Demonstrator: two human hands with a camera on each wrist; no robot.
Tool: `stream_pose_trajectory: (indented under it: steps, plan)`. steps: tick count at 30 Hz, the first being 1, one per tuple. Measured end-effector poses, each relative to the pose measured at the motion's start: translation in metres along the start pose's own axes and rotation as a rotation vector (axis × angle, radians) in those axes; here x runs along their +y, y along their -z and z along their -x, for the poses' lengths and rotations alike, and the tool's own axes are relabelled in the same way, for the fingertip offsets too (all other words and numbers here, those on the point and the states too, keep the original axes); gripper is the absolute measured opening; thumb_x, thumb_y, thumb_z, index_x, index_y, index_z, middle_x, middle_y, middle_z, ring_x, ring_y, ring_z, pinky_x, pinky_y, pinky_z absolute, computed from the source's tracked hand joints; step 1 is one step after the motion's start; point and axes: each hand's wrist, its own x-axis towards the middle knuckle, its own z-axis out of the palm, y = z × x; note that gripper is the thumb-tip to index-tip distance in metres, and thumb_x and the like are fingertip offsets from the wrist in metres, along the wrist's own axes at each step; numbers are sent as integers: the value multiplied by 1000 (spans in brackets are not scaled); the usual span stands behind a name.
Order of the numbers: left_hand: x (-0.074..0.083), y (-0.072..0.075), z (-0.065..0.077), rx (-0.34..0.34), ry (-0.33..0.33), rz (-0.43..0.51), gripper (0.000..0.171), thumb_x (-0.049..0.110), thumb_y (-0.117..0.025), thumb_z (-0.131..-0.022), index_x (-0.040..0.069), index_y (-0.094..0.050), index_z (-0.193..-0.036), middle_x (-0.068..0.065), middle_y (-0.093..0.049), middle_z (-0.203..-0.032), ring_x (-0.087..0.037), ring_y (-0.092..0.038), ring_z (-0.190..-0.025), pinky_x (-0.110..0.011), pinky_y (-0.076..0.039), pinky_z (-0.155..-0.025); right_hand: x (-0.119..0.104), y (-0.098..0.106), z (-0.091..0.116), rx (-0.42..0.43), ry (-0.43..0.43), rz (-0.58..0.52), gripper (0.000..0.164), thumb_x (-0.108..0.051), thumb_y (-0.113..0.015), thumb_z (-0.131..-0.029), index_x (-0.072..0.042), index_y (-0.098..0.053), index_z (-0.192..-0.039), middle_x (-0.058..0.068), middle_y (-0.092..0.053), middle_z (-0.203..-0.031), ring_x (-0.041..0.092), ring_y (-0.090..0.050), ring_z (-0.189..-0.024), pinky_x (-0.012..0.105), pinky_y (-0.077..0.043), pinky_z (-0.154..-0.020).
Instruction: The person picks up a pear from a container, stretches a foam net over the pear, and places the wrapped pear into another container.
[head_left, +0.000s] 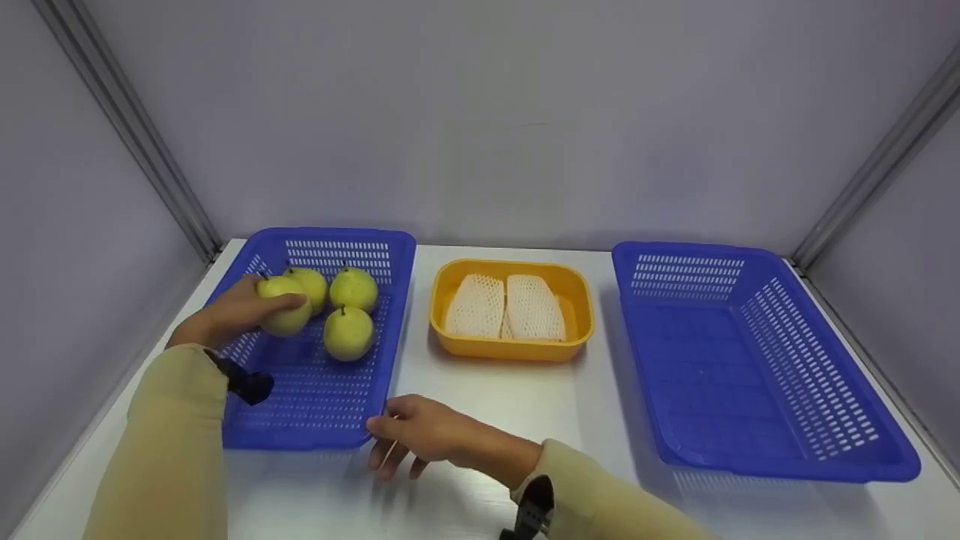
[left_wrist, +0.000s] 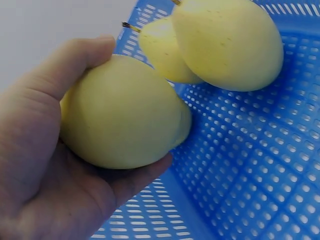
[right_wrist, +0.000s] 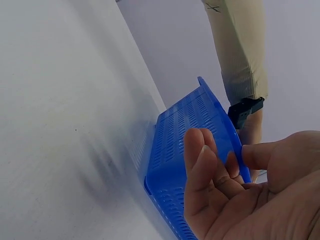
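In the head view, my left hand (head_left: 244, 307) grips a yellow-green pear (head_left: 287, 319) over the left side of a blue basket (head_left: 300, 431). The left wrist view shows thumb and fingers wrapped around this pear (left_wrist: 125, 112). Three other pears lie in the basket: one (head_left: 309, 287) right behind the held one, one (head_left: 354, 289) at the back, one (head_left: 349, 334) in the middle. My right hand (head_left: 427, 431) pinches the basket's near right corner; in the right wrist view its thumb meets the rim (right_wrist: 235, 135), with the other fingers loosely bent outside.
A yellow tub (head_left: 510, 349) stands mid-table with two white foam net sleeves (head_left: 476, 307) visible in it. To the right sits a second blue basket (head_left: 705, 375) with nothing in it. Grey walls (head_left: 525, 127) enclose the white table (head_left: 517, 420) at the back and sides.
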Motion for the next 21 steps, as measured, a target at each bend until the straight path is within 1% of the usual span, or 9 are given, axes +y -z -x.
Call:
stream_pose_trajectory:
  steps: [3, 4, 6, 10, 12, 15, 17, 21]
  plan:
    - [1, 3, 2, 25, -9, -14, 94, 45, -60, -101, -14, -9, -154, -30, -36, -147, -33, -46, -128, -40, -44, -105, 1, 0, 0, -4, 5, 7, 24, -23, -52, -108, -2, -61, -99, 6, -74, -83, 14, -69, -69, 25, -47, -48]
    - [2, 4, 3, 39, -13, -21, 95, 47, -59, -101, -13, -8, -155, -30, -35, -148, -35, -43, -130, -43, -41, -107, 1, 0, 1, -5, 6, 9, 24, -23, -52, -108, -3, -61, -98, 5, -74, -83, 14, -69, -69, 25, -47, -48]
    - [4, 5, 4, 80, -24, -36, 92, 50, -57, -101, -11, -14, -155, -28, -37, -146, -35, -42, -129, -45, -39, -107, 1, 0, 1, -1, 10, 2, 24, -23, -53, -107, -4, -61, -97, 6, -74, -83, 14, -69, -69, 25, -47, -48]
    - [11, 3, 5, 170, -55, -47, 79, 55, -55, -101, -5, -31, -147, -18, -45, -132, -29, -46, -115, -39, -40, -96, 2, 0, 1, 0, 14, -19, 23, -22, -52, -108, -5, -60, -94, 6, -74, -83, 14, -67, -68, 26, -47, -48]
    - [15, 2, 6, 195, -69, -65, 76, 56, -54, -101, -4, -34, -143, -15, -46, -126, -27, -46, -109, -37, -40, -93, 3, 0, 1, 0, 18, -29, 23, -22, -52, -108, -6, -59, -92, 6, -74, -83, 14, -67, -67, 26, -47, -48]
    - [21, 1, 9, 195, -94, -76, 73, 55, -53, -102, -4, -36, -140, -15, -46, -123, -27, -46, -106, -38, -40, -92, 4, 1, 0, 0, 24, -38, 23, -21, -52, -108, -8, -59, -90, 6, -73, -83, 14, -67, -67, 26, -47, -49]
    - [25, 0, 11, 189, -105, -75, 73, 54, -52, -102, -5, -34, -141, -15, -45, -124, -27, -46, -108, -38, -39, -94, 5, 1, 0, 1, 27, -37, 24, -22, -52, -108, -8, -59, -90, 6, -73, -83, 14, -66, -67, 26, -48, -49]
    - [30, -1, 15, 171, -108, -54, 82, 57, -51, -102, -6, -24, -147, -22, -40, -136, -31, -43, -119, -43, -36, -103, 8, 4, 1, 21, 28, -39, 28, -26, -54, -107, -4, -62, -93, 4, -72, -82, 13, -66, -67, 25, -48, -50]
